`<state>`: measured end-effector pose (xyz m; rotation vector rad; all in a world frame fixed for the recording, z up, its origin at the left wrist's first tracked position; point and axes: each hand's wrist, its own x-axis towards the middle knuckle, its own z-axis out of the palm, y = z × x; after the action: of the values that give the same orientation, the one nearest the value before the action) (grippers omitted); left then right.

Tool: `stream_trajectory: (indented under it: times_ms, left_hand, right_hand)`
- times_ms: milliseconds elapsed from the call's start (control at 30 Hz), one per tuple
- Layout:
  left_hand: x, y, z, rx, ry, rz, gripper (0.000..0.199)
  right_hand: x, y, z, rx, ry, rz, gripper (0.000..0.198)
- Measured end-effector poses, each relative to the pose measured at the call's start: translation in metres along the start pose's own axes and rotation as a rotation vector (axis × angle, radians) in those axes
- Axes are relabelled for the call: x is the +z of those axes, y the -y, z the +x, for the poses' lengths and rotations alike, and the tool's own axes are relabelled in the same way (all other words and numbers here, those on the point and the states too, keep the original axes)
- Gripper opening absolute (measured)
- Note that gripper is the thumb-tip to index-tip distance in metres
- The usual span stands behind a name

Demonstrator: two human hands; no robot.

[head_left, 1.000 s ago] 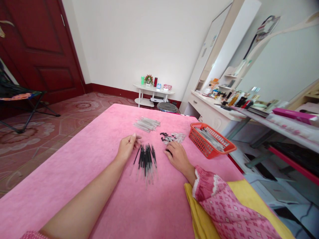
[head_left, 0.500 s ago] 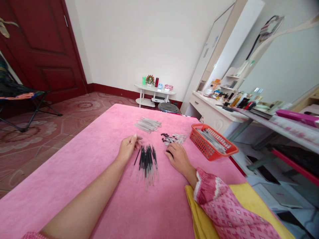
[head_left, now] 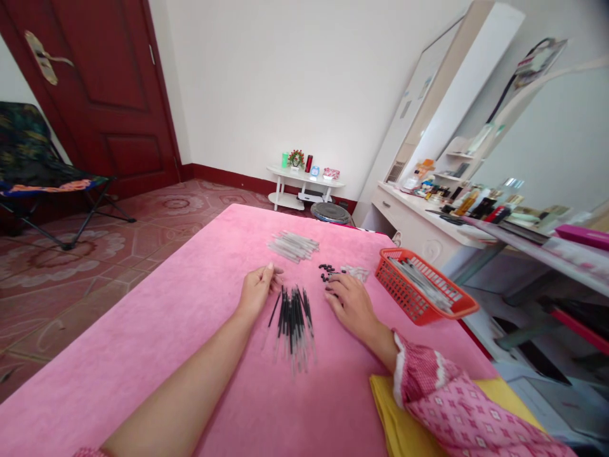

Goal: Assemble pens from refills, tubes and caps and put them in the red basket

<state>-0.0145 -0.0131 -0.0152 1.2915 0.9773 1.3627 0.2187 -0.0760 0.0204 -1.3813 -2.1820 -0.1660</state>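
Note:
On the pink cloth a fan of black ink pen refills (head_left: 295,317) lies between my two hands. My left hand (head_left: 257,289) rests just to their upper left, fingers curled in and thumb pressed against them; anything held there is too small to make out. My right hand (head_left: 354,301) lies palm down at the right, fingers loosely bent and a little apart. Its fingertips are at the near edge of small black pieces (head_left: 325,271) and small clear pieces (head_left: 356,273), partly covering them. Farther back lies a pile of translucent pen tubes (head_left: 294,245).
An orange plastic basket (head_left: 402,291) of grey tubes stands at the table's right edge. Yellow folded cloth (head_left: 387,406) lies under my right sleeve. Beyond are a dressing table (head_left: 413,219) with bottles, a low white stand (head_left: 304,174) and a folding chair (head_left: 42,165) at left.
The whole view has shifted, so the table and objects appear farther right and slightly lower. My right fingers have shifted slightly by the small pieces; my left hand keeps its curled pose.

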Motion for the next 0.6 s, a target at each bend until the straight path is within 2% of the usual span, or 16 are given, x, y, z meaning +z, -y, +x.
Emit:
stream_trajectory:
  times_ms: [100,200,300,467,600]
  left_hand:
    - [0.0,0.002,0.002,-0.005,-0.015,-0.001,0.048]
    - [0.0,0.002,0.004,-0.015,-0.026,0.001,0.047]
    - [0.0,-0.001,0.004,-0.026,-0.027,-0.013,0.047]
    - [0.001,-0.003,0.003,-0.026,-0.029,-0.031,0.048]
    - [0.001,0.0,0.004,-0.021,-0.025,-0.028,0.047]
  right_hand:
    - [0.01,-0.005,0.04,0.034,0.036,0.006,0.014]
    - [0.03,-0.005,0.081,0.067,0.068,-0.032,0.017]
    - [0.053,0.001,0.108,0.102,0.114,-0.092,0.017]
    - [0.079,0.015,0.124,0.265,0.172,-0.203,0.021]
    - [0.08,0.016,0.126,0.301,0.184,-0.196,0.019]
